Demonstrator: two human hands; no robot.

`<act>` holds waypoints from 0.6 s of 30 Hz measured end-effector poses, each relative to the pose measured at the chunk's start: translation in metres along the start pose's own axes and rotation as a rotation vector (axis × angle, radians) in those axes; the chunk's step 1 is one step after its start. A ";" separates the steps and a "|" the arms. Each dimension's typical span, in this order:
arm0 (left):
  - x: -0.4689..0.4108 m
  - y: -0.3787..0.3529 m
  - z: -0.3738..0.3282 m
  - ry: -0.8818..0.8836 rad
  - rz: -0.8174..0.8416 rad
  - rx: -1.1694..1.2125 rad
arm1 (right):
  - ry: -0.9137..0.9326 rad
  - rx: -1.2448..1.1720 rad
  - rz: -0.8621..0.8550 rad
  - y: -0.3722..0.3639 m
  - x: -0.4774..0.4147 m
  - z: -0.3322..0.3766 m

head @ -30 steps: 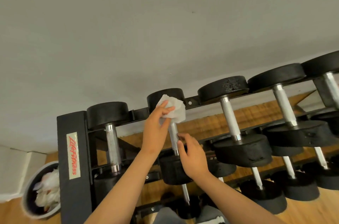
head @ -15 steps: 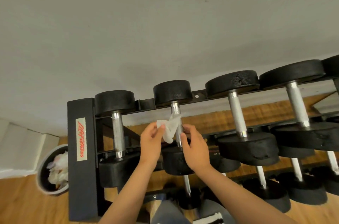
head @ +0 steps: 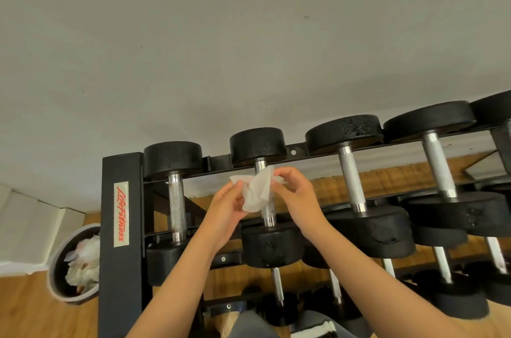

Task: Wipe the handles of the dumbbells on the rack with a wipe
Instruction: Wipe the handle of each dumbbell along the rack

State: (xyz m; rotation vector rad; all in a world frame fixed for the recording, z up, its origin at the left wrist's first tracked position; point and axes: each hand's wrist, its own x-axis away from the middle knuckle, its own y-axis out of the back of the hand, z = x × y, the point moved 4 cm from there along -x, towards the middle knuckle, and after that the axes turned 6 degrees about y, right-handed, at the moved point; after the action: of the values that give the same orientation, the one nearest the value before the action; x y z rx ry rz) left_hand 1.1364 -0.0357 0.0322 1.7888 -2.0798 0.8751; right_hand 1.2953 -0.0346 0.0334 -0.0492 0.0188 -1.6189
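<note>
My left hand and right hand each pinch the thin crumpled white wipe between thumb and curled fingertips, holding it spread between them. Just behind my fingers runs the knurled chrome handle of a black round-headed dumbbell; whether the wipe touches it I cannot tell. The dumbbell lies on the black steel rack.

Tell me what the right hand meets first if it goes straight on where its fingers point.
The right hand pinches the wipe; just past it, probably the chrome handle of the second dumbbell from the left. Depth there is unclear.
</note>
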 end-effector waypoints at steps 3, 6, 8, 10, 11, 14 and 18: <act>-0.001 0.001 -0.004 0.000 0.019 0.008 | 0.040 0.012 -0.048 0.004 -0.004 0.011; -0.002 -0.001 -0.006 -0.007 0.030 -0.019 | 0.074 0.009 -0.019 0.004 -0.006 0.021; -0.004 0.001 -0.008 -0.016 -0.024 -0.015 | 0.091 0.008 0.020 0.005 -0.006 0.028; -0.006 0.004 -0.010 -0.020 -0.078 0.014 | 0.106 0.035 0.033 0.008 -0.004 0.033; -0.006 0.005 -0.013 -0.030 -0.086 0.027 | 0.114 0.062 0.028 0.010 -0.003 0.035; -0.009 0.006 -0.020 -0.068 -0.051 0.021 | 0.125 0.107 0.006 0.013 0.000 0.039; -0.013 0.005 -0.025 -0.079 -0.084 -0.012 | 0.130 0.071 -0.002 0.015 -0.001 0.043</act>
State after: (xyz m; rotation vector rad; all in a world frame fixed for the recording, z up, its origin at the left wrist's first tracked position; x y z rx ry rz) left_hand 1.1293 -0.0098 0.0429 1.9191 -2.0350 0.7800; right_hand 1.3126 -0.0334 0.0759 0.1107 0.0608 -1.6215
